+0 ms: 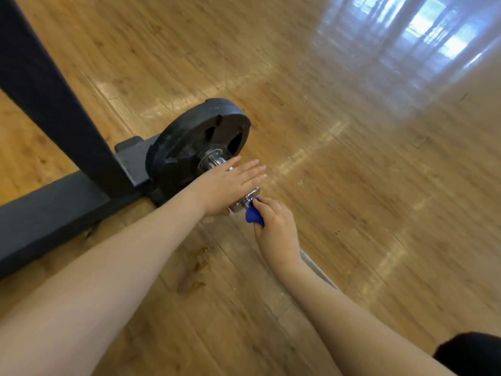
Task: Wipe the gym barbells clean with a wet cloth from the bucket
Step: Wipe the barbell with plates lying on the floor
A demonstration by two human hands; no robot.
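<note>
One view only, head camera, looking down at both hands. Barbell sleeve [214, 160]: chromed, projecting from a black weight plate [200, 139] toward the camera; end of sleeve [248, 200] showing just below the left fingers; middle stretch hidden under the left hand. Weight plate: standing on edge on the floor, hard against the foot of a black rack [67, 158]; rack upright running to the upper left corner, base bar running to the left edge. Left hand [230, 183]: laid flat over the sleeve, fingers straight and together, pointing right; gripping nothing. Right hand [273, 226]: fingers curled round a blue cloth [253, 215], cloth bunched small, its upper tip touching the sleeve end; wet or dry not discernible. Wooden floor [352, 158]: glossy planks, pale window reflections at upper right; brownish smudges [195, 270] between the two forearms. Pale strip [317, 270] on the floor beside the right forearm, partly hidden, nature unclear. Dark garment [471, 354] at lower right corner.
</note>
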